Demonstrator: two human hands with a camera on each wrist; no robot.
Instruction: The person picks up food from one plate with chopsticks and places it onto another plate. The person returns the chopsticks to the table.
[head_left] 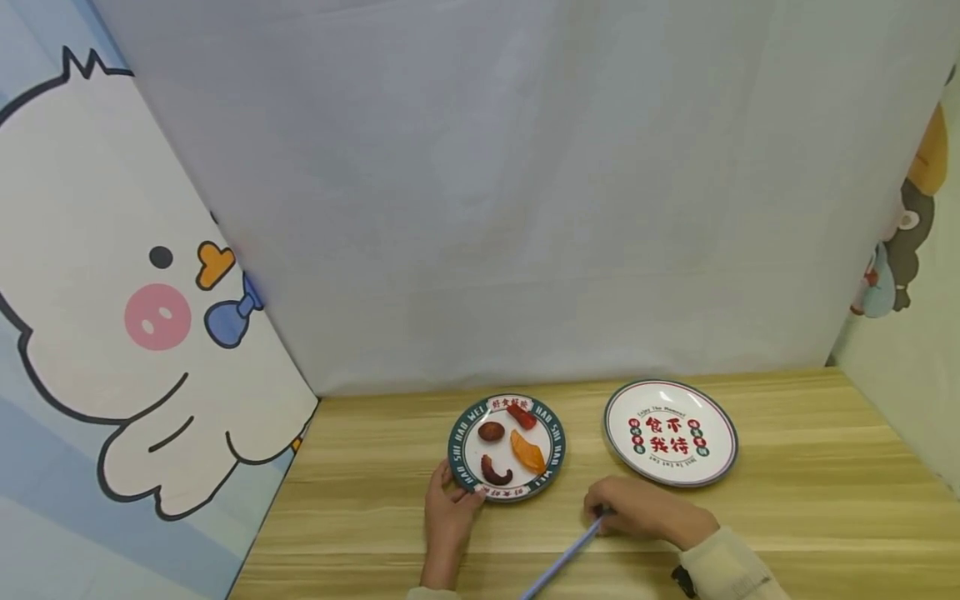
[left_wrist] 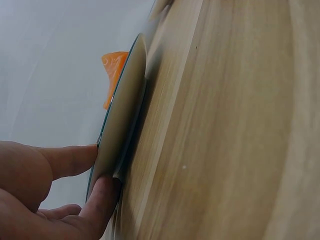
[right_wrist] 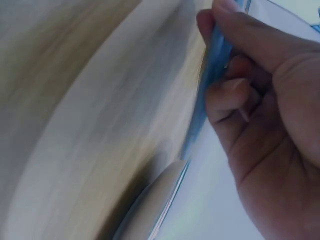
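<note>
My left hand point(head_left: 450, 521) grips the near-left rim of a green-rimmed plate point(head_left: 556, 446). In the left wrist view the thumb is on the plate's upper edge and a finger presses its underside. On this plate lie a brown egg-shaped piece point(head_left: 491, 431), a red piece point(head_left: 522, 416), an orange piece point(head_left: 528, 452) and a dark red curled tentacle point(head_left: 495, 472). My right hand point(head_left: 648, 510) pinches one end of a long thin blue stick point(head_left: 564, 565) between thumb and forefinger, its other fingers curled. The stick slants down past the lower frame edge.
A white plate with red lettering point(head_left: 720, 454) stands at the back right, just beyond the right hand. The wooden table point(head_left: 345, 500) meets a pale grey curtain point(head_left: 487, 208) at its back. A cartoon-printed panel point(head_left: 82, 275) borders the left side.
</note>
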